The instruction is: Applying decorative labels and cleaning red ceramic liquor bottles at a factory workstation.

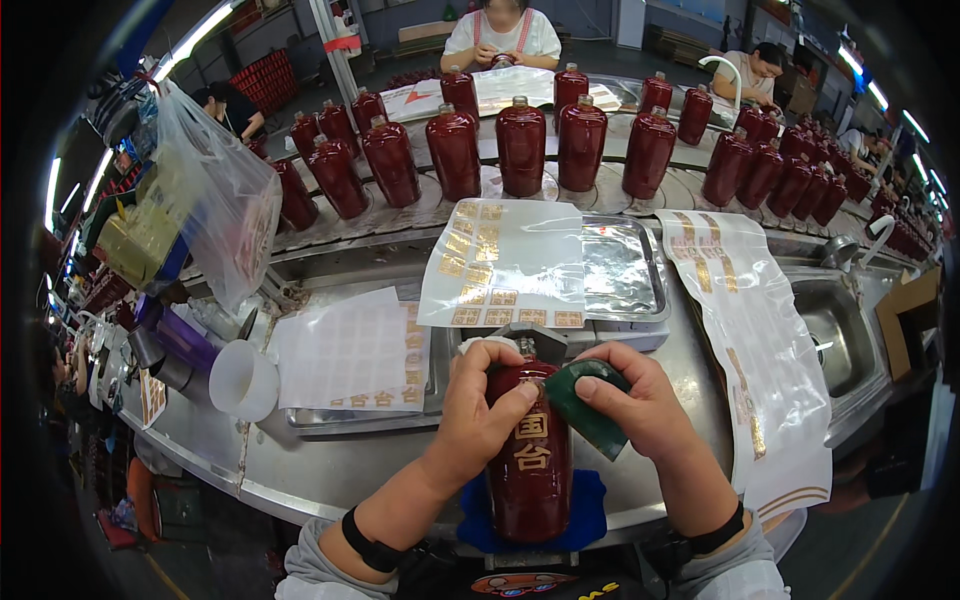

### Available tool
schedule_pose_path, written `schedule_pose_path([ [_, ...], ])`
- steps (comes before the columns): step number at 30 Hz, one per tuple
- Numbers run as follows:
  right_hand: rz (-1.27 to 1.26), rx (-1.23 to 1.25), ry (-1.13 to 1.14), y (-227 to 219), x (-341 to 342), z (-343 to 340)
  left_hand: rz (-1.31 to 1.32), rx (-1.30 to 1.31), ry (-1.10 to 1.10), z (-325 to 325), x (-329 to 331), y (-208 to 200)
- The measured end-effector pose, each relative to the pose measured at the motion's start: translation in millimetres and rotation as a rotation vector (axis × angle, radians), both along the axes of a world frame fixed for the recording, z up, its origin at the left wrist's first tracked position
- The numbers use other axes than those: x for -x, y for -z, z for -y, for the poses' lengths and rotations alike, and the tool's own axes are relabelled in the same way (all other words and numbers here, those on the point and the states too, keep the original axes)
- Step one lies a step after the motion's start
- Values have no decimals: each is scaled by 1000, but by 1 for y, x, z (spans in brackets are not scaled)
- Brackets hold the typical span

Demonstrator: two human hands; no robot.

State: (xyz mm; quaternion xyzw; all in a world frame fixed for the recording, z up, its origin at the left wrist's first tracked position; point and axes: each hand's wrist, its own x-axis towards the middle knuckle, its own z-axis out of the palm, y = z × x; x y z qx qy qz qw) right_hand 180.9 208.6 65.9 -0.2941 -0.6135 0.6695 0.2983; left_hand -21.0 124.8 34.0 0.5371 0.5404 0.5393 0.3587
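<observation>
Take the dark red bottle (pixel 530 505) as the clock's centre: its neck points to twelve, its base to six, over a blue cloth (pixel 590 512) at the near edge of the table (pixel 400 470). The left hand (pixel 472 408) grips its shoulder at eleven, thumb pressed by the gold letters (pixel 532 440). The right hand (pixel 640 398), at one, pinches a green scraper (pixel 592 425) against the bottle.

A scraper corner digging in could lift or scratch a letter; a thumb dragging sideways could skew one. The glass looks slick, so uneven pressure might roll the bottle on the cloth.

Farther off, a sticker sheet (pixel 345 345) lies at ten and another (pixel 500 265) at twelve, overlapping a metal tray (pixel 625 265); a careless elbow could shift the long sheet (pixel 745 400) near two. Beyond, more red bottles (pixel 521 150) stand from eleven to two, where a knock might topple some.
</observation>
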Motion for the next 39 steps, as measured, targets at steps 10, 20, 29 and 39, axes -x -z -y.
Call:
schedule_pose_path([
  [10, 30, -268, 176, -3, -2, 6, 7, 2, 2, 1, 0, 0],
  [20, 295, -1212, 35, 4, 6, 29, 259, -6, -36, 0, -5, -1],
  [29, 290, -1108, 75, 7, 7, 28, 57, -44, 17, 0, 1, 2],
  [39, 283, -1159, 90, 6, 8, 29, 391, -10, 59, 0, -2, 0],
])
